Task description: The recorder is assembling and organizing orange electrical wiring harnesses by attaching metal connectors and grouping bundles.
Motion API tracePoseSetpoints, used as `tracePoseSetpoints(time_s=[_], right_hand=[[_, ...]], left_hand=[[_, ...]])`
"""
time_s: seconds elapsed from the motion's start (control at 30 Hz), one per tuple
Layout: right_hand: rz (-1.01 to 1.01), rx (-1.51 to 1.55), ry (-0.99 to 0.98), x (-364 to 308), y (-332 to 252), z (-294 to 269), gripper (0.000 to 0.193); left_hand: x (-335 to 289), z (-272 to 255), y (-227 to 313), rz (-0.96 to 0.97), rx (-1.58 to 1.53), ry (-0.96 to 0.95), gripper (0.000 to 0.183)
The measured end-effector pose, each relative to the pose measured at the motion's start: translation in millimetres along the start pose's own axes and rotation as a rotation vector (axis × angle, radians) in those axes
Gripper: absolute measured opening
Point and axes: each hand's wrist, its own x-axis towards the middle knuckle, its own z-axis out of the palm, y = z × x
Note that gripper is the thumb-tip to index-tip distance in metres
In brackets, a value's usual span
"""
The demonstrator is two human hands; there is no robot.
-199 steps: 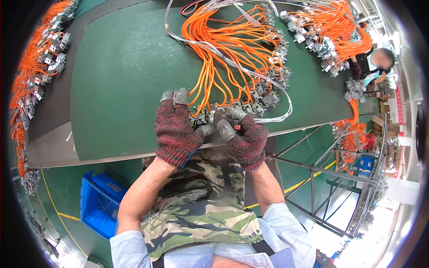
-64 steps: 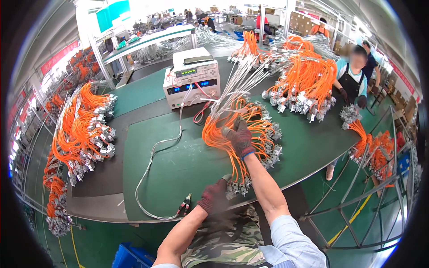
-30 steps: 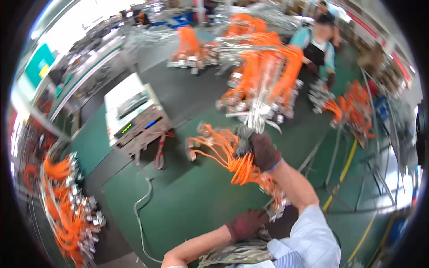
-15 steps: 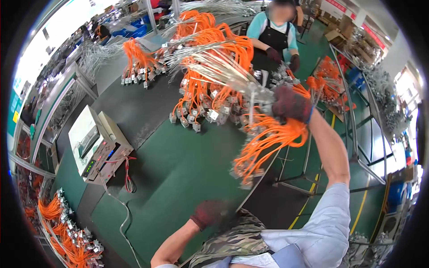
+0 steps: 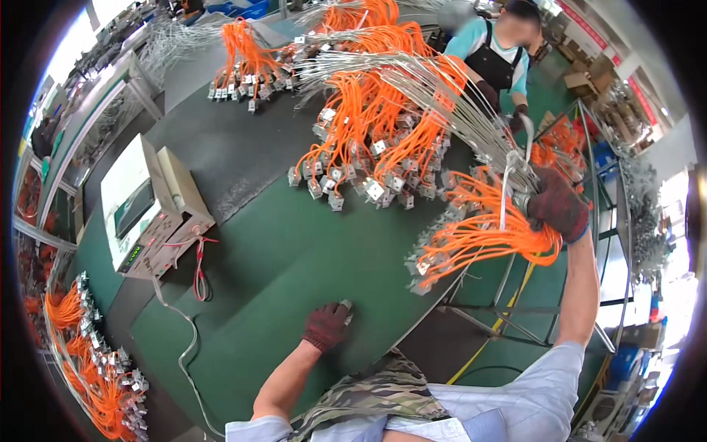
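My right hand, in a dark red glove, is closed round a tied bundle of orange cables with small metal connectors at their ends. Long silver wires run from this bundle up and left over the pile. A white tie loops round it beside my fist, and the connectors hang at the table's right edge. My left hand, gloved too, rests low over the green table mat with its fingers curled. Something small and grey shows at its fingertips; I cannot make out what.
A heap of orange cables lies at the table's far side. On the left stands a beige bench instrument with red leads and a grey cord. More cables lie lower left. A co-worker stands beyond; a metal frame is at right.
My right hand has drawn the cable bundle to the right and slightly nearer. My left hand has moved a little left and farther onto the mat. The view has shifted.
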Motion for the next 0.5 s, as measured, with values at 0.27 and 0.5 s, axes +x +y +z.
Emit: tracePoseSetpoints(time_s=[0.27, 0.5], right_hand=[[-0.158, 0.195, -0.233, -57, -112, 38, 0.052], [-0.454, 0.257, -0.176, -18, -179, 46, 0.044]], left_hand=[[-1, 5, -8, 0.066, -0.033, 0.008, 0.037], [-14, 26, -26, 0.202, -0.423, -0.070, 0.055]])
